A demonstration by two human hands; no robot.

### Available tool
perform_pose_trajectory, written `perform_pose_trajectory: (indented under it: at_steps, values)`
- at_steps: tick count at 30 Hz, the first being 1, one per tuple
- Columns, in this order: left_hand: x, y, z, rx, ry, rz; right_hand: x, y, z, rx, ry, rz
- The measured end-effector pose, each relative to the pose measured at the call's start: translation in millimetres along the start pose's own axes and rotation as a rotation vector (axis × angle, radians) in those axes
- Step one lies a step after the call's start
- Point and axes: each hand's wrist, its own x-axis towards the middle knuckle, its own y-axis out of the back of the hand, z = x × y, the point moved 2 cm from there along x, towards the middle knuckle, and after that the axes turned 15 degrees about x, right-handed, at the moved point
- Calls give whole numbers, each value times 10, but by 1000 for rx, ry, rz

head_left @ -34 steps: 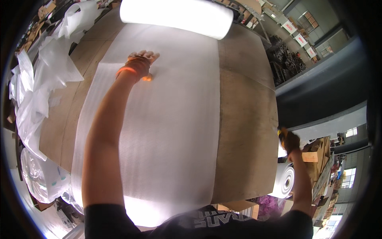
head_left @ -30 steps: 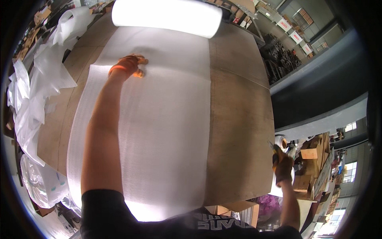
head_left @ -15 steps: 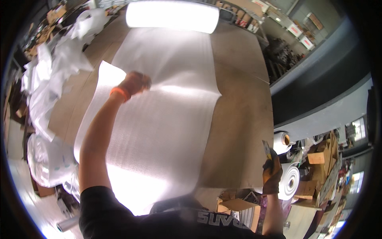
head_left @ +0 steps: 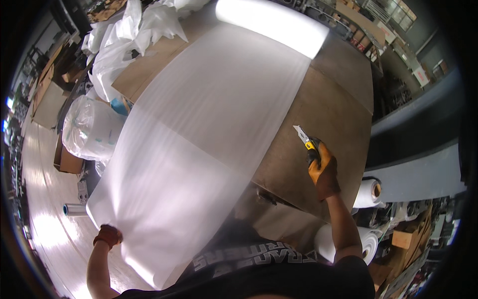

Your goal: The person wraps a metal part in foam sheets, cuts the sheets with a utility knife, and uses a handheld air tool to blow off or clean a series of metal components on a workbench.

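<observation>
A white, see-through foam sheet (head_left: 199, 109) stretches across the brown table toward me from a thick white roll (head_left: 271, 25) at the far edge. My left hand (head_left: 108, 235), in an orange-brown glove, is closed on the sheet's near left edge, and creases fan out from the grip. In my gloved right hand (head_left: 322, 167) is a yellow and black utility knife (head_left: 306, 142), its blade bare and pointing up and left. The knife is held over the brown tabletop (head_left: 328, 104), to the right of the sheet and apart from it.
Crumpled white foam (head_left: 117, 50) lies along the table's far left side. A plastic-wrapped roll (head_left: 92, 128) stands at the left. White rolls (head_left: 367, 193) and cardboard boxes (head_left: 406, 236) are at the right. A dark beam (head_left: 418, 119) runs beside the table's right edge.
My left hand has come toward me, drawing the sheet over the table's near edge. My right hand has moved up and inward over the table with the knife. The view has turned.
</observation>
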Motion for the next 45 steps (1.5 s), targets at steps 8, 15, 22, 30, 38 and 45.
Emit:
perform_pose_trajectory:
  at_steps: [8, 15, 22, 30, 38, 45]
  values:
    - [167, 2107, -934, -222, 524, 450, 1600, -398, 128, -242, 39, -83]
    - [1002, 5829, -1519, -654, 314, 1714, 3503, -2048, -400, -310, -63, -337]
    - [1915, 6605, -1442, -631, 472, 1709, 4801, -3418, -640, -352, 0, -259]
    - [1957, 6638, -1506, -558, 447, 1739, 4527, -2434, 171, -599, 181, -546]
    - [1432, 7589, -1617, -341, 4, 1821, 1999, 1397, 873, -1292, -323, -456]
    - [1655, 8997, -1220, 6, -310, 1169, 7, 1523, 551, -1014, -550, 22]
